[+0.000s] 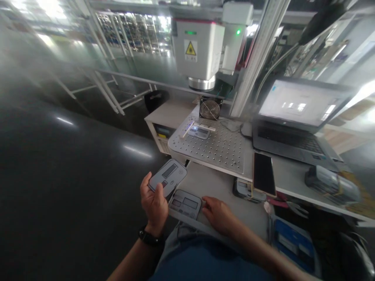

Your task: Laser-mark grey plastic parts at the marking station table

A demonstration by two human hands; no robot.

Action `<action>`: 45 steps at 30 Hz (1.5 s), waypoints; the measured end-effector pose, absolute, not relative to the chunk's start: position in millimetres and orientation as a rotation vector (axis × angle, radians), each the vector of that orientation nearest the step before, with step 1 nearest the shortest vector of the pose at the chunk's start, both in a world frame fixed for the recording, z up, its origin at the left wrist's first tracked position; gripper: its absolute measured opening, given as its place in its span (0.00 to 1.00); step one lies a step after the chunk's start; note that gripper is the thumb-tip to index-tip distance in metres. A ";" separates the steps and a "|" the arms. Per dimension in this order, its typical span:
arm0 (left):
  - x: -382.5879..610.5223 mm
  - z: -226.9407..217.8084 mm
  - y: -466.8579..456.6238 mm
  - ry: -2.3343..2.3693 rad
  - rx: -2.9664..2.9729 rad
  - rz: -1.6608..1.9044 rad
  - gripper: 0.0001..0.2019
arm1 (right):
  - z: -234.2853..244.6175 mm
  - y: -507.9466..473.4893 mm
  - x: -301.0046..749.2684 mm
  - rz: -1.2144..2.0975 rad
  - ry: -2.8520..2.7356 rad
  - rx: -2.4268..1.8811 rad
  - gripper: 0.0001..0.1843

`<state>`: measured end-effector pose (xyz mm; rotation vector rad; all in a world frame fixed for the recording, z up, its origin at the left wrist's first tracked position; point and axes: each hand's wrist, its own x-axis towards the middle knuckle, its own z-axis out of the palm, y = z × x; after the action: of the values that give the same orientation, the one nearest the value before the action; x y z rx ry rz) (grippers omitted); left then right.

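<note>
My left hand grips a grey rounded plastic panel by its lower edge, holding it tilted above the shelf. The panel has dark rectangular windows on its face. My right hand rests flat on the pale shelf, its fingertips at the right edge of a second, similar grey panel. I cannot tell if they touch it. A third panel lies under a white bar on the perforated metal plate.
A laser marking head hangs above the plate, next to a small cooling fan. To the right stand an open laptop and a black rectangular slab. Red-handled pliers and a blue folder lie lower right. Dark floor spreads left.
</note>
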<state>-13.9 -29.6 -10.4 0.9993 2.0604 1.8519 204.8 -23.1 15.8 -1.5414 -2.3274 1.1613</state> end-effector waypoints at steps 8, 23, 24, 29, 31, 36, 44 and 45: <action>-17.6 -17.4 -29.0 2.044 1.178 1.732 0.14 | 10.3 -39.9 229.3 1.139 -2.233 -1.542 0.22; -12.6 -13.9 -32.8 2.006 1.285 1.682 0.18 | -22.5 -47.6 247.6 1.128 -2.099 -1.441 0.22; -11.0 -11.6 -33.2 1.999 1.293 1.681 0.18 | -22.5 -48.3 248.2 1.110 -2.081 -1.429 0.22; 18.5 13.7 -19.2 1.831 1.408 1.615 0.20 | -27.4 -48.8 253.4 1.007 -2.057 -1.365 0.21; 41.2 24.1 -2.2 1.752 1.448 1.571 0.20 | -32.9 -48.0 254.3 0.973 -2.061 -1.335 0.20; 99.2 32.5 49.8 1.679 1.495 1.366 0.22 | -51.5 -51.2 259.1 0.823 -2.023 -1.220 0.19; 91.1 59.2 51.6 1.827 1.738 1.015 0.36 | -66.7 -98.6 315.5 0.605 -1.733 -1.284 0.16; 76.7 63.5 41.4 1.855 1.738 0.996 0.37 | -69.1 -107.4 324.1 0.561 -1.691 -1.310 0.16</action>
<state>76.7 41.4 63.5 1.7376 1.8552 0.9961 324.1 -107.4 -69.1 -1.3097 -1.6914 0.5611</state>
